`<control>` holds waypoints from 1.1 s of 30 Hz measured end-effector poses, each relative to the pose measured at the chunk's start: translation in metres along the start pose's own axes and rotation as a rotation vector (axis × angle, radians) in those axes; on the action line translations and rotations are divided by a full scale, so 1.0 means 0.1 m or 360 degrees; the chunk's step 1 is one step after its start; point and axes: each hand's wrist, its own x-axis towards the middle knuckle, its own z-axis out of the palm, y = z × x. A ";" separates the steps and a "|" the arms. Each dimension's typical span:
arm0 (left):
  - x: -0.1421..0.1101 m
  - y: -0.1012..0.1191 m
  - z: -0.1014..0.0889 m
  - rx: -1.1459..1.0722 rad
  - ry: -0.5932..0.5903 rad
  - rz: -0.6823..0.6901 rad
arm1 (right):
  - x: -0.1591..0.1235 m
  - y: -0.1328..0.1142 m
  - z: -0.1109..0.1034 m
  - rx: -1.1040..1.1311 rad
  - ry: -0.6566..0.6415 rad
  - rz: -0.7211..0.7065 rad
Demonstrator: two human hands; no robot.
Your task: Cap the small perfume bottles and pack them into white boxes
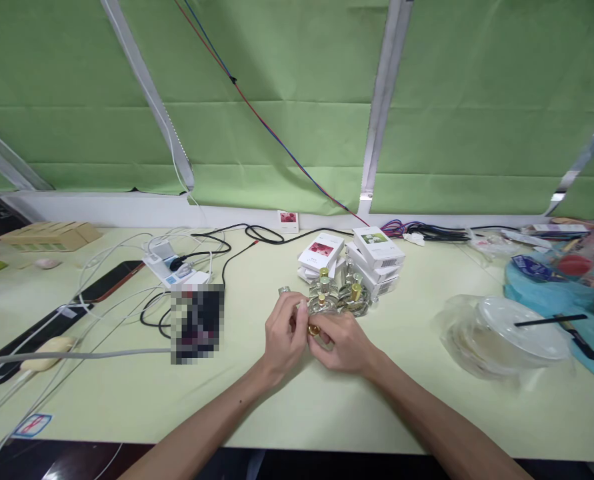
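Note:
My left hand [284, 333] and my right hand [344, 340] meet close above the table, both with fingers closed. A small perfume bottle [314, 330] with a gold-coloured top shows at the fingers of my right hand, which mostly cover it. The fingers and thumb of my left hand are pinched together right beside it; what they grip is hidden. Just beyond my hands stand several glass perfume bottles [353, 299] with gold and silver caps. Behind them lie white cartons, a stack [377, 257] with a green picture and one carton [321, 251] with a red picture.
Left of my hands are a phone-sized pixelated patch [197, 324], a white power strip [169, 267] and tangled cables. A yellowish box [51, 236] stands far left. To the right sit a lidded plastic bowl [519, 330] in a bag, a black stick [551, 320] and a blue bag [537, 287].

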 end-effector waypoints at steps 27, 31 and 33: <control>-0.06 -0.08 0.06 0.0190 -0.0429 -0.0206 | 0.04 0.18 -0.04 -0.0269 0.0675 0.0206; -0.06 -0.10 0.06 0.0245 -0.0529 -0.0235 | 0.05 0.17 -0.04 -0.0226 0.0681 0.0217; -0.07 -0.11 0.06 0.0275 -0.0559 -0.0240 | 0.05 0.17 -0.04 -0.0197 0.0686 0.0216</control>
